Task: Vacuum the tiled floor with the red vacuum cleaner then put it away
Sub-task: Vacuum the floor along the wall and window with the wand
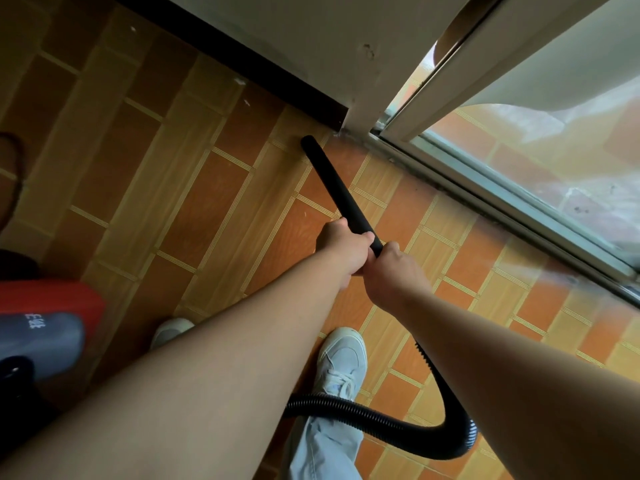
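At floor corner by sliding door (519, 140): black wand (337, 188), tip aimed low into the corner. Left grip (341, 249) and right grip (389, 271) both clamped round it, probably for steering. Red vacuum cleaner (52, 299) on tiled floor (173, 209), left; hose (381, 422) trailing.

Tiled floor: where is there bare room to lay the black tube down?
Widest free patch of tiled floor: between the black skirting, the black tube and the red vacuum cleaner. A narrower one lies between tube and door track. Crowded near the shoes, where the hose loops.
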Tool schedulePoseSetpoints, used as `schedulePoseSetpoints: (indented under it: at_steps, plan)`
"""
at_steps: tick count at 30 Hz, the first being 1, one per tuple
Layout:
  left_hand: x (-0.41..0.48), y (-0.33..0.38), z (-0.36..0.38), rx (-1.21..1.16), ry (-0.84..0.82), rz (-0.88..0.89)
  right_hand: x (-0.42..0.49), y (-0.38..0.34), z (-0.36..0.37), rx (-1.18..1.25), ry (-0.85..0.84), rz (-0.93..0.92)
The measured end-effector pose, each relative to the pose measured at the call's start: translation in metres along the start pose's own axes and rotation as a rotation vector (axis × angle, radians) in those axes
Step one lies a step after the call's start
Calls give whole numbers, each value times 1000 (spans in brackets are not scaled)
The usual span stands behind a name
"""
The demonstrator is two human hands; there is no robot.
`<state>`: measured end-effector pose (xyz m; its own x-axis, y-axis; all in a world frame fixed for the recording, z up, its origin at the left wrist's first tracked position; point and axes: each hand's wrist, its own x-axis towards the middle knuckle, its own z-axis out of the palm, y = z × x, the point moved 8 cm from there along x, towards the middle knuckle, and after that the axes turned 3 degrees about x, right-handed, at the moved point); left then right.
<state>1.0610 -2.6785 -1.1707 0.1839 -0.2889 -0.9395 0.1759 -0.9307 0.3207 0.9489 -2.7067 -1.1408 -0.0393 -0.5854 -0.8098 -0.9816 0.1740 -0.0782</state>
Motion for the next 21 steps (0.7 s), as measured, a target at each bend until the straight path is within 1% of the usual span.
schedulePoseSetpoints:
  at_steps: [5, 8, 13, 16, 21]
  plan:
    - [3, 5, 7, -27, 9, -4, 7, 6, -4, 12, 22, 8]
    - [1, -1, 22, 21, -32, -14, -1, 23, -1, 13, 38, 28]
    - [-8, -14, 52, 31, -112, -36, -16, 54, -2, 69, 31, 89]
    - [-5, -6, 55, 35, -104, -6, -8, 53, -8, 67, 19, 88]
    - [-4, 6, 51, 63, -59, 14, 3, 47, -8, 131, -37, 102]
